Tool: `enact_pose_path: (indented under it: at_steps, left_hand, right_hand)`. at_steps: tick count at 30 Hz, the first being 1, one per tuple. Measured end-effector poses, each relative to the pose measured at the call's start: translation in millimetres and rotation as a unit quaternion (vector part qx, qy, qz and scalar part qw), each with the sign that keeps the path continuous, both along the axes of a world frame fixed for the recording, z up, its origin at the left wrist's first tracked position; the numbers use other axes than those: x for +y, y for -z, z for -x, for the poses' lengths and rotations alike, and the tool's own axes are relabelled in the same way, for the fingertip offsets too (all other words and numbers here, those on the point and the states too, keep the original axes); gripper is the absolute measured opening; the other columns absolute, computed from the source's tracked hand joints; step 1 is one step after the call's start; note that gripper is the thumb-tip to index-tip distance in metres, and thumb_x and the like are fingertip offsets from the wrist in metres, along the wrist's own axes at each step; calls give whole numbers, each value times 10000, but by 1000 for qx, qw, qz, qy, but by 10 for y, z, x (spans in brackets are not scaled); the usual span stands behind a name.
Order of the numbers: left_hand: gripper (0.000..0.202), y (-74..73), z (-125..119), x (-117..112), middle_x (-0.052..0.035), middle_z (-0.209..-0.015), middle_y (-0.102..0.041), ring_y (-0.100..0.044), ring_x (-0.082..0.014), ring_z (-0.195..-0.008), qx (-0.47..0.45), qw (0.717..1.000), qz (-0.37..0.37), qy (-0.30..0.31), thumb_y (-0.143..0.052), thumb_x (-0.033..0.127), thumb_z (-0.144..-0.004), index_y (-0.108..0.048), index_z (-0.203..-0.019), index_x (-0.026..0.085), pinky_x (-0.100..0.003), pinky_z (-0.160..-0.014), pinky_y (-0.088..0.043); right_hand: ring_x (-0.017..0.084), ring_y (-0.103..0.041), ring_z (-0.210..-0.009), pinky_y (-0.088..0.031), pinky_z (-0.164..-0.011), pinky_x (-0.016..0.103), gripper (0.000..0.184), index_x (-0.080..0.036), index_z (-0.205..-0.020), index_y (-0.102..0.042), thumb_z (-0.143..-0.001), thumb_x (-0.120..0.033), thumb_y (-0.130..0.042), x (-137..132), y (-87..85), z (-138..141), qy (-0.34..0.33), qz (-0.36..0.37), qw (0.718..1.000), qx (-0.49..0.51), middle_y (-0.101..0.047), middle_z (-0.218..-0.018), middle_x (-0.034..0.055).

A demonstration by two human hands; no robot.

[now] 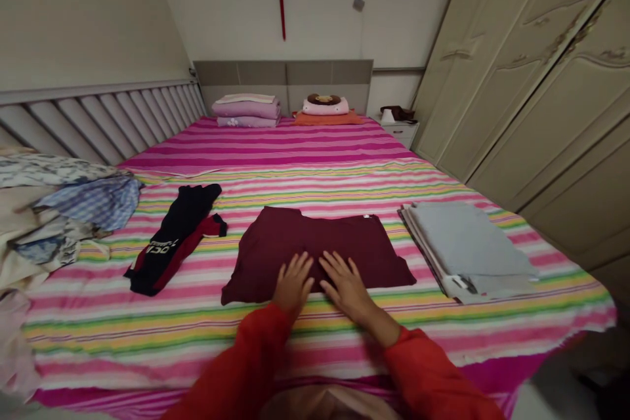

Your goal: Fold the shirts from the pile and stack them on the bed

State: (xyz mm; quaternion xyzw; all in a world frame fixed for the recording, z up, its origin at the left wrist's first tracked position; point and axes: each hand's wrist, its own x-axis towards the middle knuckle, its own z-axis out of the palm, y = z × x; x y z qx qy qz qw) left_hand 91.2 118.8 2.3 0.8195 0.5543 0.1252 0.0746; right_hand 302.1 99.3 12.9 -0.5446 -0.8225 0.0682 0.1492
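A dark maroon garment [325, 239], partly folded, lies flat on the striped bed sheet [315, 335] in front of me. My left hand [294, 282] rests on its lower middle with the fingers spread. Just to the right, my right hand [346, 285] lies flat on the same cloth, fingers apart. A small white tag shows near the garment's upper right edge. Neither hand grips anything. To the left lies a black and red shirt [174, 243] with white lettering, folded lengthwise. A stack of folded grey clothes [462, 243] sits on the right.
Loose clothes [93, 200] are heaped along the left side by a railing [98, 118]. Folded bedding [249, 110] and a pink and orange pile [327, 115] stand by the headboard [260, 79]. A wardrobe [516, 72] lines the right, with a nightstand [401, 132] beside the bed.
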Motion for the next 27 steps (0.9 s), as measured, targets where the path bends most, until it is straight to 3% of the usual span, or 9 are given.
enact_pose_path:
  at_steps: [2,4,11,14,16,19,21,23,27]
  left_hand:
    - [527,64,-217,95,-56,-1561,-362,-293,-247,-1447,23,1000,15,12,-385,308,-942,-404,-1468,268,-513,-1153,-276]
    - [534,132,-128,182,-53,-1554,-373,-292,-264,-1448,44,999,14,-7,-423,372,-936,-414,-1462,280,-529,-1159,-258]
    - [524,239,1202,357,-69,-1522,-424,-334,-279,-1428,87,982,-33,-164,-433,379,-922,-461,-1433,262,-526,-1127,-298]
    - [437,143,1568,524,-41,-1434,-541,-408,-279,-1383,75,975,-17,-209,-386,331,-932,-571,-1326,301,-577,-1101,-301]
    - [409,18,1664,736,-47,-1298,-655,-533,-269,-1272,53,973,-10,-223,-354,340,-937,-665,-1194,280,-528,-1068,-370]
    - [424,-189,1541,1164,-65,-1219,-695,-624,-226,-1141,10,986,-35,-163,-370,366,-919,-672,-1175,214,-383,-1018,-456]
    - [455,-284,1294,1456,-69,-1330,-630,-570,-206,-1225,9,994,-52,-91,-398,328,-900,-603,-1281,186,-344,-1060,-431]
    - [510,-320,994,1712,-71,-1453,-521,-462,-202,-1341,44,997,-39,-51,-415,261,-885,-516,-1378,178,-358,-1119,-371]
    - [630,-247,593,2089,-56,-1546,-395,-346,-235,-1422,98,993,6,-70,-399,111,-845,-410,-1462,239,-451,-1132,-328]
  right_hand:
    - [243,-280,-1451,-235,-1147,555,544,-288,-1501,-345,-969,-399,-378,68,39,148,-2,6,1000,-19,-356,-1559,66]
    - [248,-310,-1438,-228,-1144,567,515,-286,-1480,-385,-976,-388,-373,121,114,-12,13,7,999,-44,-383,-1544,67]
    - [243,-407,-1381,-329,-1086,522,490,-289,-1440,-454,-975,-360,-319,221,390,-1431,86,-54,991,-85,-493,-1474,56]
    - [277,-454,-1340,-353,-1045,551,453,-283,-1324,-581,-969,-352,-308,360,366,-1734,135,-76,984,-87,-593,-1376,62]
    - [294,-485,-1305,-372,-1027,535,440,-244,-1223,-654,-970,-346,-308,523,260,-1777,159,-100,979,-80,-657,-1281,87]
    - [273,-571,-1184,-418,-1002,439,438,-173,-1148,-688,-972,-322,-315,861,29,-1653,146,-119,980,-57,-692,-1189,126]
    - [255,-589,-1143,-433,-989,400,417,-161,-1183,-669,-962,-293,-340,1111,-97,-1500,116,-105,986,-49,-678,-1216,125]
    - [254,-546,-1212,-425,-996,400,420,-170,-1276,-614,-933,-234,-380,1338,-160,-1344,101,-77,990,-60,-626,-1315,113]
    - [263,-424,-1341,-385,-1005,433,544,-221,-1371,-530,-849,-105,-428,1628,-152,-1168,115,-14,988,-103,-554,-1411,87]
